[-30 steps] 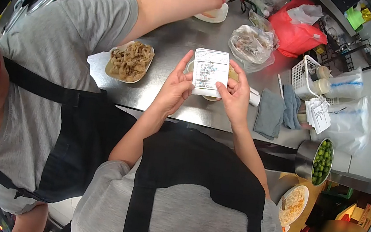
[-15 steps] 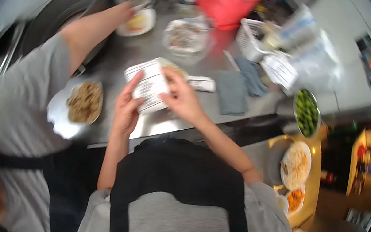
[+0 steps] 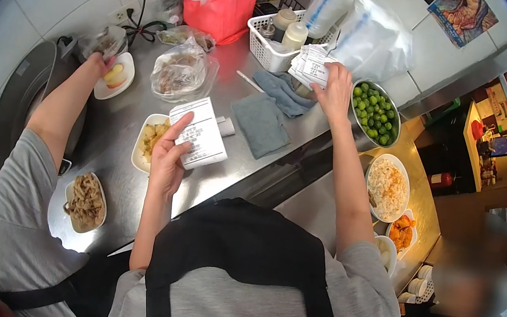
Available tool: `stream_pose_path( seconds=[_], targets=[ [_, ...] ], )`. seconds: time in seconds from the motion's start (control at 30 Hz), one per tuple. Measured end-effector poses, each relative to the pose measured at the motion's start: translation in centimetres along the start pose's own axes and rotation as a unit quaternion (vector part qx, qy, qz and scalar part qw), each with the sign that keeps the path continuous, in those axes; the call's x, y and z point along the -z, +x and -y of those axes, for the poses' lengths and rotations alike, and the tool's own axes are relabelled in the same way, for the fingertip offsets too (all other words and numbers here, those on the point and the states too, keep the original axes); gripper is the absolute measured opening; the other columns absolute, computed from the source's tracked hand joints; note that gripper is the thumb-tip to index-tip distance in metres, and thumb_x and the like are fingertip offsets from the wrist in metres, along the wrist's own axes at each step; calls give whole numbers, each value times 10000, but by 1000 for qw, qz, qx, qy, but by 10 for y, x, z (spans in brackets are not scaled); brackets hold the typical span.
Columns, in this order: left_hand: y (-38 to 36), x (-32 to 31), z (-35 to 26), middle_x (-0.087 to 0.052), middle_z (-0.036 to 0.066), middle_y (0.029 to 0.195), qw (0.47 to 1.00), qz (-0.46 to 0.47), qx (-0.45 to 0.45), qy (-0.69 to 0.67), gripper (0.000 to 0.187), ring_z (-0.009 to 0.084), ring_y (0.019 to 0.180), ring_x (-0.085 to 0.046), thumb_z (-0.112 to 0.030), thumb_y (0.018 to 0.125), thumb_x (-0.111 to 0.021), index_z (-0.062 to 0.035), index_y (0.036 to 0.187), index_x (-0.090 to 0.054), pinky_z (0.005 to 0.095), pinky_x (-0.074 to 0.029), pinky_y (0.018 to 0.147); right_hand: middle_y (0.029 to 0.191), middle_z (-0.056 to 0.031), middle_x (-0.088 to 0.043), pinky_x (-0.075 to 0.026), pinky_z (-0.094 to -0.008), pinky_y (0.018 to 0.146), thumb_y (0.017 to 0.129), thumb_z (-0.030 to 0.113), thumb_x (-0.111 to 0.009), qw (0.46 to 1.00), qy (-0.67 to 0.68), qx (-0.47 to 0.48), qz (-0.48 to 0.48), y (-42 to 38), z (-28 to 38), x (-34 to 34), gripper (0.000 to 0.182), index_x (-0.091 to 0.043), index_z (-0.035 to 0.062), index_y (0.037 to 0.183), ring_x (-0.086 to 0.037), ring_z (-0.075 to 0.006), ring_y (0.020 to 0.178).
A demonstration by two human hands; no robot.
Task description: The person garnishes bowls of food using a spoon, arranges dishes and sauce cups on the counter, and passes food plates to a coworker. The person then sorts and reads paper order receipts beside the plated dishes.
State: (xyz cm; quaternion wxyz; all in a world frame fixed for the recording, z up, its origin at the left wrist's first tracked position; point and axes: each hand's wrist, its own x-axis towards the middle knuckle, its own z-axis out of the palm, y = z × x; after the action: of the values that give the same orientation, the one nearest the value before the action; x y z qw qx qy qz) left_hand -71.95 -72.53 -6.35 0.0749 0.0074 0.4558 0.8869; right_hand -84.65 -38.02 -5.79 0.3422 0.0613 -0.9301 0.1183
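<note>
My left hand (image 3: 167,162) grips printed receipts (image 3: 200,135) between thumb and fingers, above the steel counter. My right hand (image 3: 336,95) is stretched out to the right, its fingers and thumb closed on the edge of a stack of receipts (image 3: 308,66) in front of the white basket. Under that stack lies a crumpled grey-blue cloth (image 3: 285,93). A dish of yellowish food (image 3: 149,142) stands just behind my left hand. Beside the receipts in my left hand, a small white paper roll or slip (image 3: 225,127) lies partly hidden.
A co-worker's arm (image 3: 57,102) reaches from the left to a small white dish (image 3: 114,88). Nearby stand a dish of brown meat (image 3: 86,203), a bagged bowl (image 3: 178,73), a white basket (image 3: 269,49) with bottles, a bowl of green citrus (image 3: 373,114) and a rice dish (image 3: 387,187).
My right hand has left the receipts in my left hand and moved right to the stack by the basket. My left hand still holds its receipts. The view has turned right.
</note>
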Motion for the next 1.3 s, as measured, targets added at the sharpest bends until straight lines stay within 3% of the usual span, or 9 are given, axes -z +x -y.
stream_pose_path(
  seconds=[0.27,0.3,0.4,0.43,0.53,0.57,0.77,1.0,1.3],
  targets=[
    [45,-38,6,-503,98,1205,997,66,46,6,531,131,1046,-514,88,736,-462,13,1260,-415,260,-404,909,1072,-74,-509,-338,-388,876,589,162,-734,999,1,33,-7,6,-7,-11,489,-520,81,1021,-455,-273,1023],
    [49,-40,8,-513,100,1189,997,65,46,2,536,130,1033,-520,89,733,-465,13,1261,-414,257,-410,900,1027,-74,-539,-316,-411,899,662,177,-690,999,16,33,-11,6,-9,-10,358,-565,78,983,-467,-262,1019],
    [62,-40,10,-520,103,1178,995,75,64,13,527,131,1020,-528,87,735,-465,12,1255,-424,256,-418,890,988,-93,-581,-313,-431,899,737,187,-628,998,58,28,-13,10,-20,-8,253,-599,77,963,-499,-255,1000],
    [64,-44,9,-525,101,1172,995,69,71,11,514,131,1015,-531,84,739,-463,11,1247,-435,258,-422,885,911,-139,-606,-377,-424,843,805,180,-560,998,63,19,-23,15,-19,-1,202,-610,56,957,-550,-293,913],
    [72,-48,12,-538,105,1152,993,77,84,0,500,131,992,-544,79,745,-463,11,1240,-443,258,-430,874,858,-181,-601,-434,-400,765,832,168,-532,983,166,-76,-15,24,-22,4,197,-597,37,965,-567,-353,830],
    [74,-48,12,-538,105,1152,993,79,89,-1,500,131,992,-544,79,745,-463,11,1240,-443,258,-430,874,850,-217,-593,-457,-395,712,853,140,-502,985,163,-42,-25,26,-25,4,211,-545,27,1026,-570,-388,809],
    [84,-47,18,-573,114,1089,991,80,105,14,462,133,936,-572,73,757,-467,15,1215,-470,252,-444,845,929,-212,-611,-466,-355,729,833,32,-515,970,217,-94,-64,22,-21,1,264,-456,13,1090,-601,-339,898],
    [88,-46,27,-598,107,1037,988,84,121,47,383,118,864,-589,49,782,-491,18,1164,-518,228,-457,800,955,-198,-614,-470,-333,739,823,34,-523,966,234,-80,-73,24,-24,-3,269,-459,3,1082,-599,-326,927],
    [88,-45,35,-602,112,1026,984,87,151,40,372,126,865,-591,48,793,-498,21,1164,-516,233,-464,789,736,-162,-607,-468,-355,572,797,62,-566,974,168,-91,-124,26,-25,0,53,-590,33,834,-604,-311,655]
  ],
)
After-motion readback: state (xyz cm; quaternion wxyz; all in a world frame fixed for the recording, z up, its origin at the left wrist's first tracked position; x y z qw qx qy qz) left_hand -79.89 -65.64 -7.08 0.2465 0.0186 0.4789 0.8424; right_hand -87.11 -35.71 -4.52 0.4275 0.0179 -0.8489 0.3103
